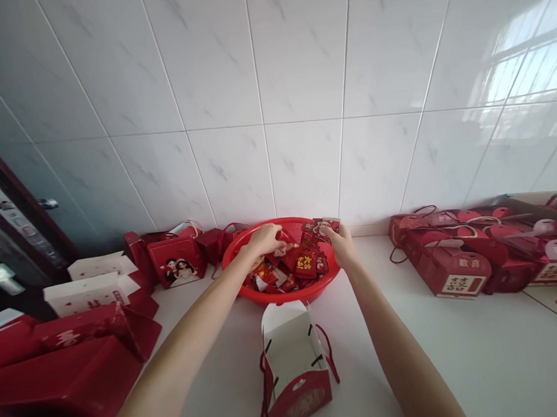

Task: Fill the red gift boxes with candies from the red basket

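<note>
On the white tabletop (527, 350) stands a red basket (303, 295). In front of it is an open box (304, 402). The left hand (266, 239) is over the basket; its grip I cannot clearly tell. The right hand (339, 239) has its grip pinching a patterned packet (318, 228) at the rim, near small red packets (305, 265).

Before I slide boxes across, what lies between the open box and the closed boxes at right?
The right forearm, above the white counter; the head view shows it.
</note>
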{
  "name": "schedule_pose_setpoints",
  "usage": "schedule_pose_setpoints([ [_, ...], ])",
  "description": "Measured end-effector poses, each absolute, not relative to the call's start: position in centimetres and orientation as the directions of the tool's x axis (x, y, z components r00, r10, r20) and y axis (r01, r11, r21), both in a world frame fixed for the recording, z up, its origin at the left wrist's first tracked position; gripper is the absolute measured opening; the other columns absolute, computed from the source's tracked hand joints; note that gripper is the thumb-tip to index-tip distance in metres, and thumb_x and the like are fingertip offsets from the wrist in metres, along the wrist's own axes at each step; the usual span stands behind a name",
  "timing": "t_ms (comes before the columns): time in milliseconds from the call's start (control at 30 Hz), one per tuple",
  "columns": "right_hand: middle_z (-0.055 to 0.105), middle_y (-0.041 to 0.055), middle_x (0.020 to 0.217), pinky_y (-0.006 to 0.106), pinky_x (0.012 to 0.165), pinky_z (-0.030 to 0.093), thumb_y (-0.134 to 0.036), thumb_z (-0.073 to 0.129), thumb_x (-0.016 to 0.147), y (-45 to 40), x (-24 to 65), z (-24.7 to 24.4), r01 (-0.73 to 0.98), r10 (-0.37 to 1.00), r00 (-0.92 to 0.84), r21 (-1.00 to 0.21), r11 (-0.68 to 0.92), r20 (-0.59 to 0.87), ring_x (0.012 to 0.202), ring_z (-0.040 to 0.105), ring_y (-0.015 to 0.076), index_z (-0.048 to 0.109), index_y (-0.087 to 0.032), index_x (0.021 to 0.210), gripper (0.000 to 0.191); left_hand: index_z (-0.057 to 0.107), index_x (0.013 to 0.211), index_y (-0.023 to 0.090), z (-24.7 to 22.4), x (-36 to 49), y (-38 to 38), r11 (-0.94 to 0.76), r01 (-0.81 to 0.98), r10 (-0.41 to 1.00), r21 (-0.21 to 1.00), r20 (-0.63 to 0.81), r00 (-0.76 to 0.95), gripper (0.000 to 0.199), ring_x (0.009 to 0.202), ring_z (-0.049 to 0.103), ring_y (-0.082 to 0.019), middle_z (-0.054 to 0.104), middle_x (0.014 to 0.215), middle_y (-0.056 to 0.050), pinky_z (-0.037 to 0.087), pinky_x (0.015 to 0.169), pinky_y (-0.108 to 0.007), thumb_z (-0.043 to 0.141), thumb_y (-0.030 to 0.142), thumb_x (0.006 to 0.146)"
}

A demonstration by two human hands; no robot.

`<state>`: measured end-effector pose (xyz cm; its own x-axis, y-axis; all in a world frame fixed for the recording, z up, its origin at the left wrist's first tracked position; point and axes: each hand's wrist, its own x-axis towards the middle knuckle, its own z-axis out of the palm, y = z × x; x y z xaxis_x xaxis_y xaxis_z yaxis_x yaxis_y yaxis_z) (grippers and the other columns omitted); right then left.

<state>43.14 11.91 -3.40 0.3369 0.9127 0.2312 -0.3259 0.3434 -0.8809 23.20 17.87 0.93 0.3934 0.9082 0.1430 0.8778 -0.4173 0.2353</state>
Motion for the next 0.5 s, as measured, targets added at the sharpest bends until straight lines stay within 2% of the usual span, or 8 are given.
schedule_pose_setpoints([
  [100, 0.071, 0.0012, 0.074, 0.035, 0.067, 0.054, -0.04, 0.079, 0.06, 12.0, 43.1, -3.4, -0.328, 0.915, 0.337, -0.883, 0.335, 0.222, 0.074, 0.066, 0.0213, 0.064, -0.021, 0.077, 0.029, 0.059, 0.127, 0.016, 1.4, 23.0, 18.0, -0.353, 0.909, 0.914, 0.224, 0.29, 0.283, 0.045, 0.124, 0.054, -0.032, 0.061, 0.129, -0.017, 0.043, 0.099, -0.037, 0.064, 0.021, 0.083],
  [167, 0.07, 0.0011, 0.073, 0.035, 0.066, 0.055, -0.04, 0.078, 0.06, 11.9, 43.1, -3.3, -0.322, 0.915, 0.344, -0.889, 0.327, 0.211, 0.073, 0.066, 0.0214, 0.065, -0.021, 0.077, 0.029, 0.051, 0.138, 0.014, 1.7, 22.8, 17.8, -0.355, 0.907, 0.907, 0.226, 0.317, 0.276, 0.054, 0.13, 0.049, -0.031, 0.055, 0.138, -0.019, 0.039, 0.106, -0.039, 0.057, 0.015, 0.085],
  [200, 0.07, 0.001, 0.073, 0.035, 0.066, 0.055, -0.04, 0.078, 0.061, 11.9, 43.0, -3.2, -0.318, 0.915, 0.347, -0.892, 0.322, 0.207, 0.073, 0.066, 0.0214, 0.065, -0.021, 0.078, 0.028, 0.052, 0.138, 0.015, 1.8, 22.8, 17.6, -0.378, 0.897, 0.904, 0.228, 0.3, 0.305, 0.052, 0.129, 0.051, -0.03, 0.056, 0.139, -0.017, 0.038, 0.107, -0.038, 0.054, 0.013, 0.086],
  [300, 0.07, 0.0008, 0.074, 0.035, 0.066, 0.055, -0.04, 0.078, 0.062, 11.9, 43.0, -3.2, -0.299, 0.912, 0.347, -0.897, 0.327, 0.217, 0.074, 0.066, 0.0212, 0.064, -0.022, 0.077, 0.027, 0.072, 0.114, 0.022, 1.8, 23.0, 17.0, -0.487, 0.837, 0.873, 0.25, 0.11, 0.475, 0.035, 0.11, 0.064, -0.022, 0.071, 0.12, -0.006, 0.045, 0.098, -0.029, 0.056, 0.015, 0.083],
  [367, 0.07, 0.0006, 0.074, 0.035, 0.067, 0.054, -0.04, 0.077, 0.062, 11.9, 43.1, -3.2, -0.29, 0.908, 0.349, -0.895, 0.338, 0.23, 0.074, 0.066, 0.0211, 0.063, -0.022, 0.077, 0.027, 0.078, 0.09, 0.026, 1.2, 23.3, 16.6, -0.526, 0.808, 0.823, 0.267, -0.079, 0.562, 0.025, 0.091, 0.07, -0.02, 0.077, 0.097, 0.0, 0.05, 0.084, -0.026, 0.066, 0.014, 0.072],
  [433, 0.07, 0.0006, 0.074, 0.035, 0.067, 0.054, -0.04, 0.077, 0.062, 11.9, 43.1, -3.2, -0.291, 0.908, 0.35, -0.895, 0.338, 0.23, 0.074, 0.066, 0.0211, 0.063, -0.022, 0.077, 0.026, 0.078, 0.077, 0.027, 0.2, 23.5, 16.4, -0.529, 0.808, 0.783, 0.261, -0.218, 0.583, 0.028, 0.077, 0.07, -0.021, 0.077, 0.082, 0.001, 0.051, 0.074, -0.027, 0.073, 0.009, 0.057],
  [500, 0.071, 0.001, 0.076, 0.035, 0.069, 0.055, -0.039, 0.076, 0.062, 11.9, 43.1, -3.2, -0.3, 0.913, 0.341, -0.894, 0.332, 0.224, 0.076, 0.067, 0.0213, 0.063, -0.022, 0.077, 0.027, 0.078, 0.074, 0.028, -0.9, 23.7, 16.3, -0.522, 0.816, 0.769, 0.246, -0.278, 0.576, 0.037, 0.069, 0.068, -0.021, 0.076, 0.075, 0.001, 0.049, 0.066, -0.027, 0.073, 0.004, 0.046],
])
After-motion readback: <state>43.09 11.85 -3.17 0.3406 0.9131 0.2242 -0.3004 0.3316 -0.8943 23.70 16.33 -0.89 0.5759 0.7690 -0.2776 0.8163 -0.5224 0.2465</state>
